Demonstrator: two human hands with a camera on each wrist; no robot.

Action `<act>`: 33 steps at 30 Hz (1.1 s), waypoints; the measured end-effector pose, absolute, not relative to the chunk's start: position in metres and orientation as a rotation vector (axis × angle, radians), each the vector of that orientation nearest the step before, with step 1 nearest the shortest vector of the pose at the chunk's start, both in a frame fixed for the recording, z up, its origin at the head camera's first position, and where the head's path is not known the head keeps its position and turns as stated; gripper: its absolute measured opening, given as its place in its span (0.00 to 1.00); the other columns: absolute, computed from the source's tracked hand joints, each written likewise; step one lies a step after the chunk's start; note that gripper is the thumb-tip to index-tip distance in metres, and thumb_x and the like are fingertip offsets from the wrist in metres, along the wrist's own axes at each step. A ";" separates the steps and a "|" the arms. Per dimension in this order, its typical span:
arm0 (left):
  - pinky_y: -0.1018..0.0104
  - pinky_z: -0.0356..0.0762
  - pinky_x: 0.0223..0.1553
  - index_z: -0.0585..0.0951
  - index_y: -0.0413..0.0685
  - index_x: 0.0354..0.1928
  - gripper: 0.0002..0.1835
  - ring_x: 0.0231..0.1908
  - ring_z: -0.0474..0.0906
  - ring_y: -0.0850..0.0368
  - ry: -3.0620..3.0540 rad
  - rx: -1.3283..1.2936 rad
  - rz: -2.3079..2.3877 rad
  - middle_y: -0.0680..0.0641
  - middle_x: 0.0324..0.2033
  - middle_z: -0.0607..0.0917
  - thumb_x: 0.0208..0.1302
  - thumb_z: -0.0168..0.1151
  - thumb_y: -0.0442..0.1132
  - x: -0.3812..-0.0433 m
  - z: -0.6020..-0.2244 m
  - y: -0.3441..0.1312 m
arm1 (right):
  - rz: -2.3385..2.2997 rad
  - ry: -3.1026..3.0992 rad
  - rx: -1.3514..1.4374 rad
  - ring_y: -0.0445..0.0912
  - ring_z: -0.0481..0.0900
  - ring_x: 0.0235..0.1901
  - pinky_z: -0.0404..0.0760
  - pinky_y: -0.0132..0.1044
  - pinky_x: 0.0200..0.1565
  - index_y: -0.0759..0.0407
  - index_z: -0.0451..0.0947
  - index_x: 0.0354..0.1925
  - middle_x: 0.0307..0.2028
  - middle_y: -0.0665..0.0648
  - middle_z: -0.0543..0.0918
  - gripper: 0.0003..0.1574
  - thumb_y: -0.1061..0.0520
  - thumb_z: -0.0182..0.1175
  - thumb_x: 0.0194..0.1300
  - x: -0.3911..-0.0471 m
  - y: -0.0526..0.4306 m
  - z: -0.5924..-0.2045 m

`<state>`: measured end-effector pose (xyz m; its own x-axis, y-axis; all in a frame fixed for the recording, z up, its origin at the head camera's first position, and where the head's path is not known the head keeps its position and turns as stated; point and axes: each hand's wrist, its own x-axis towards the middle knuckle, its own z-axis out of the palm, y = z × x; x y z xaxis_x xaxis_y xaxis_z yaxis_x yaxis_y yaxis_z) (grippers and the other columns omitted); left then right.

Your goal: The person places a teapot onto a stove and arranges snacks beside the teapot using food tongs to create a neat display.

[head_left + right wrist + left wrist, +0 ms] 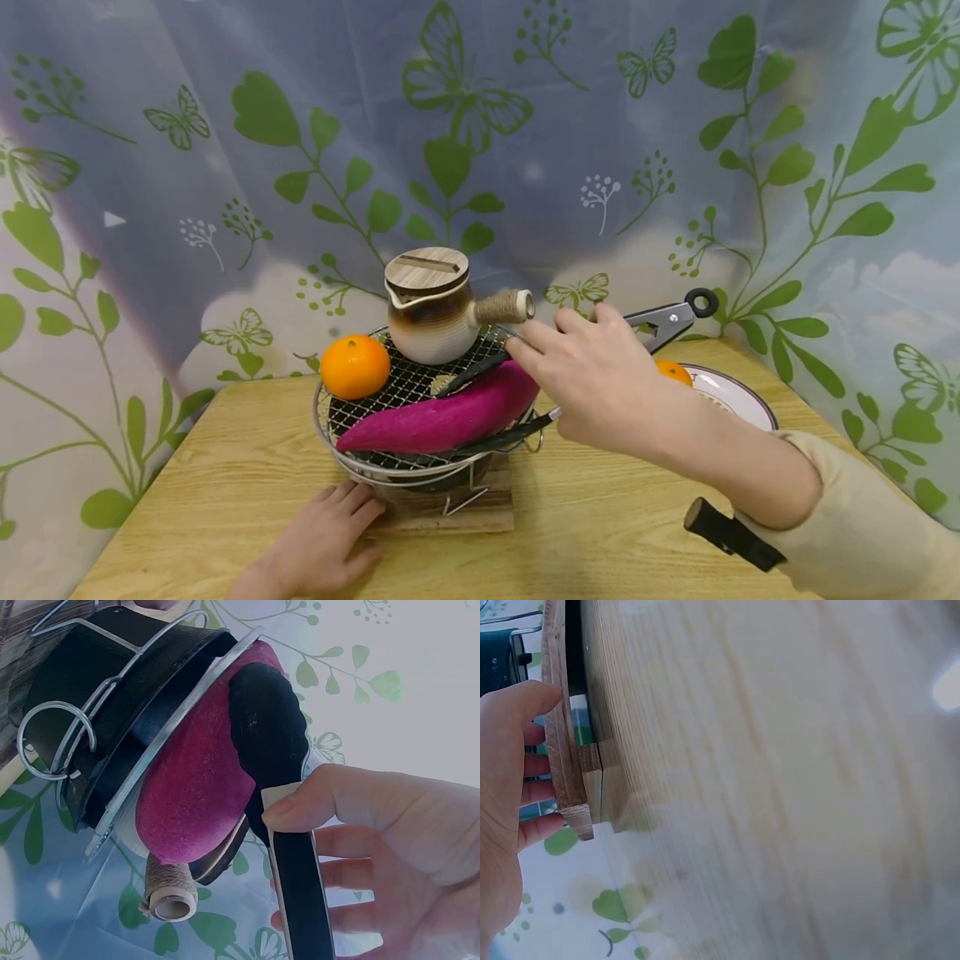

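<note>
My right hand point(600, 375) grips metal tongs point(663, 325) with black tips. The tips lie on both sides of a purple sweet potato point(435, 421), which lies on the round wire grill rack point(408, 379). In the right wrist view, the thumb presses one arm of the tongs and a black scalloped tip point(266, 712) lies against the sweet potato. My left hand point(322, 533) rests its fingers at the left front corner of the wooden board point(450, 521) under the stove. In the left wrist view, the thumb touches the board's edge and the fingers are extended.
Also on the rack are a mandarin point(355, 367) at the left and a lidded teapot point(431, 312) behind, its side handle pointing right. A white plate point(738, 400) stands to the right, partly behind my forearm, with another orange fruit point(675, 372). A patterned cloth hangs behind the table.
</note>
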<state>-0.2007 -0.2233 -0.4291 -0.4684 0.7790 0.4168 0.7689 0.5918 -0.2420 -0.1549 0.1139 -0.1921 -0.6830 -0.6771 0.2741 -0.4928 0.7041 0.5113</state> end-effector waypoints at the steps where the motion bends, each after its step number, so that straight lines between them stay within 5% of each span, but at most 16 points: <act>1: 0.54 0.74 0.42 0.78 0.48 0.43 0.23 0.45 0.73 0.50 -2.332 -1.232 0.024 0.48 0.42 0.77 0.46 0.66 0.53 -0.201 -0.429 -0.223 | -0.549 -2.468 0.905 0.51 0.73 0.38 0.72 0.47 0.34 0.56 0.73 0.56 0.45 0.52 0.75 0.42 0.50 0.69 0.39 -0.155 0.114 -0.192; 21: 0.54 0.74 0.41 0.78 0.48 0.43 0.23 0.46 0.73 0.49 -2.316 -1.234 0.021 0.48 0.43 0.78 0.46 0.67 0.52 -0.201 -0.430 -0.224 | -0.476 -2.509 0.977 0.51 0.73 0.43 0.72 0.49 0.38 0.58 0.70 0.57 0.49 0.53 0.74 0.47 0.47 0.72 0.36 -0.162 0.119 -0.193; 33: 0.54 0.74 0.42 0.78 0.48 0.43 0.22 0.45 0.73 0.50 -2.330 -1.235 0.021 0.49 0.42 0.77 0.47 0.66 0.52 -0.200 -0.429 -0.223 | -0.407 -2.495 0.997 0.50 0.72 0.42 0.70 0.45 0.33 0.58 0.69 0.58 0.48 0.53 0.73 0.49 0.48 0.72 0.35 -0.164 0.129 -0.191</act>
<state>-0.2002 -0.2234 -0.4286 -0.4641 0.7800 0.4197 0.7723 0.5884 -0.2395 -0.1644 0.1292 -0.1907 -0.6542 -0.7056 0.2723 -0.5825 0.6996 0.4138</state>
